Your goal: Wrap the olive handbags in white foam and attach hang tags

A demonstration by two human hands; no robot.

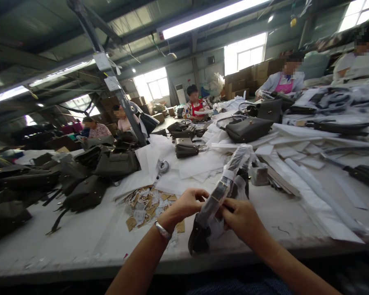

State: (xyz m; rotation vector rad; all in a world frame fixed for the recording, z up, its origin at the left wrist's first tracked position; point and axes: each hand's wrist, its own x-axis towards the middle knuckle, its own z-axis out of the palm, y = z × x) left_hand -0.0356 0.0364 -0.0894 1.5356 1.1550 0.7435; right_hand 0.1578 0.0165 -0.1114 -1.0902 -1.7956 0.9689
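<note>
A dark handbag [199,235] stands tilted near the table's front edge, its strap [217,196] wrapped in clear plastic and rising away from me. My left hand [189,203], with a silver bangle at the wrist, is closed at the strap's left side; its fingertips are partly hidden behind the wrap. On the other side, my right hand [241,217] has its fingers bent and pressed against the wrapped bag. Whitish wrapping shows between the two hands. Left of the bag lies a pile of tan and white tags with strings [150,205].
Dark handbags [86,192] are heaped on the left of the white table [89,241]. More bags [249,129] and white paper sheets [310,196] cover the back and right. A tape roll [163,166] lies beyond the tags. Several people work across the table; a slanted metal post [129,110] rises at left.
</note>
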